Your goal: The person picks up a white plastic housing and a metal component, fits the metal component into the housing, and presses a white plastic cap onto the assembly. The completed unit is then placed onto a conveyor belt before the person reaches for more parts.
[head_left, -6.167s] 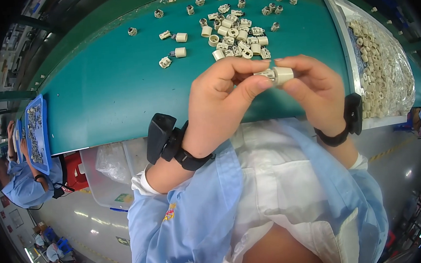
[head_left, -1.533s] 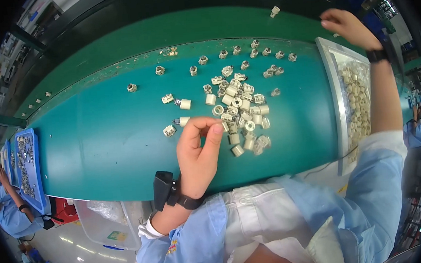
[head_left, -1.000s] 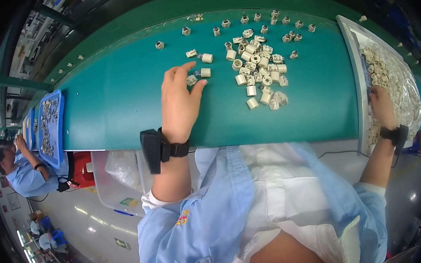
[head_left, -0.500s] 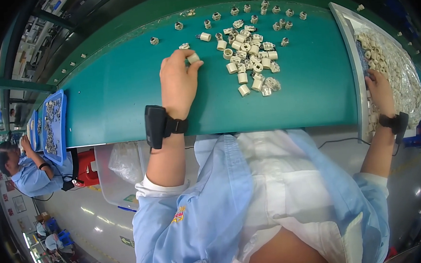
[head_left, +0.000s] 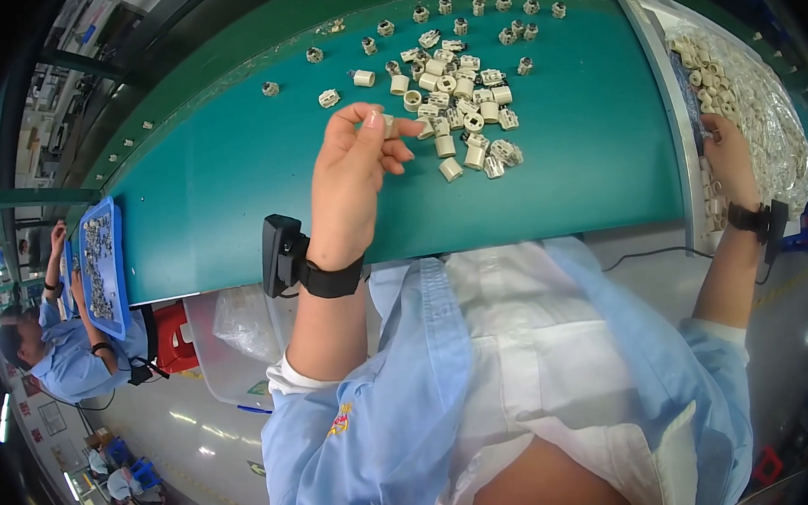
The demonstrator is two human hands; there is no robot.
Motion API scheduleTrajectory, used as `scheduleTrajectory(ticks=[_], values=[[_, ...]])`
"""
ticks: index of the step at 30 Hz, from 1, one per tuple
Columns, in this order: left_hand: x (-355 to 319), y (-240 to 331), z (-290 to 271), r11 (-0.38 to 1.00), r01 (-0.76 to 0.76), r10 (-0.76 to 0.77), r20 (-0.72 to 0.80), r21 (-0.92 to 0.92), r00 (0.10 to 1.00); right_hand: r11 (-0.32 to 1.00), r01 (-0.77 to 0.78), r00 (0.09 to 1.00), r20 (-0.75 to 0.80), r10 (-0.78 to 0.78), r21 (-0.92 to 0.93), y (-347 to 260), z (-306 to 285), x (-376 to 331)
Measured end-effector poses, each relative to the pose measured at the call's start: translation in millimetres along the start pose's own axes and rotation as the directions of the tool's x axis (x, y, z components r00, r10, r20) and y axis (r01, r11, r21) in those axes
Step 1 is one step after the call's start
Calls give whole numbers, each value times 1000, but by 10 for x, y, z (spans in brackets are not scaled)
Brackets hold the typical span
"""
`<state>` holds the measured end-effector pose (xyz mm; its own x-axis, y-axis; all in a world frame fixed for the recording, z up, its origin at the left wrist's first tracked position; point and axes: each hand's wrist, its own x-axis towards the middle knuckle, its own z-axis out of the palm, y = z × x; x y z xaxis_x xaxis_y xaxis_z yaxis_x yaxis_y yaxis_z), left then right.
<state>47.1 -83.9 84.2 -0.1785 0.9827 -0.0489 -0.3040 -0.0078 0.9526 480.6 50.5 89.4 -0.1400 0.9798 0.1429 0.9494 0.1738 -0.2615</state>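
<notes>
My left hand [head_left: 349,176] is raised over the green work surface, just left of a pile of small cream plastic parts [head_left: 463,91]. Between its thumb and fingers it pinches a cream cylindrical cap [head_left: 388,127], partly covered by the fingers. The pile mixes hollow round caps with small blocky inserts. One loose insert [head_left: 328,98] lies beyond the left hand. At the right, my right hand [head_left: 729,162] reaches into a plastic-lined tray [head_left: 654,71] of cream caps [head_left: 708,77]. Its fingers are curled among the caps, and whatever they hold is hidden.
Several small dark-topped parts [head_left: 420,13] stand spread out along the far side of the green surface [head_left: 219,191]. A blue tray [head_left: 121,275] of small parts sits at the left end, beside a co-worker [head_left: 70,355]. Below the table edge is a translucent bin [head_left: 218,362].
My left hand has turned and moved right toward the pile, still pinching the cap. My right hand stays in the tray. The co-worker has raised an arm, and the view has shifted slightly.
</notes>
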Motion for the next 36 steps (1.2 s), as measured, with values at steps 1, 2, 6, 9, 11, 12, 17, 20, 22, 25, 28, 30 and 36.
scheduleTrajectory(ticks=[1,2,6,9,11,12,17,20,22,25,28,30,36], values=[[-16,-6,21,1000,1,-1,2,0,1000,1000,-30,999,13,30,10,19,4,9],[-34,-11,43,999,12,-11,27,-49,1000,998,-59,998,27,58,20,41,10,20],[-87,-33,49,987,61,-42,129,-152,991,999,-50,999,3,50,-3,155,15,133],[-90,-53,39,980,110,-68,236,-167,969,999,-14,994,-111,18,34,190,-62,101],[-88,-100,68,954,154,-84,263,-258,961,987,61,955,-295,-15,146,4,-163,79],[-95,-117,86,938,175,-91,273,-301,958,987,64,957,-291,-18,149,-138,-202,54],[-134,-93,316,890,209,-109,257,-406,960,636,170,981,-192,-35,752,-985,-429,-285],[-176,-100,383,870,240,-133,263,-431,956,378,281,927,-146,-347,882,-1440,-227,-397],[-171,-126,408,864,244,-114,301,-441,947,235,335,824,-162,-543,912,-1689,-78,-429],[-188,-153,403,855,242,-74,356,-458,932,60,203,829,-139,-542,977,-2059,148,-487],[-230,-156,385,864,245,-72,374,-440,925,-16,36,850,-39,-526,999,-2221,258,-516],[-263,-155,380,880,213,-57,351,-424,935,-50,-48,853,15,-521,998,-2281,323,-534],[-268,-169,426,941,104,-20,254,-323,967,-82,-80,863,28,-504,993,-2332,448,-579]])
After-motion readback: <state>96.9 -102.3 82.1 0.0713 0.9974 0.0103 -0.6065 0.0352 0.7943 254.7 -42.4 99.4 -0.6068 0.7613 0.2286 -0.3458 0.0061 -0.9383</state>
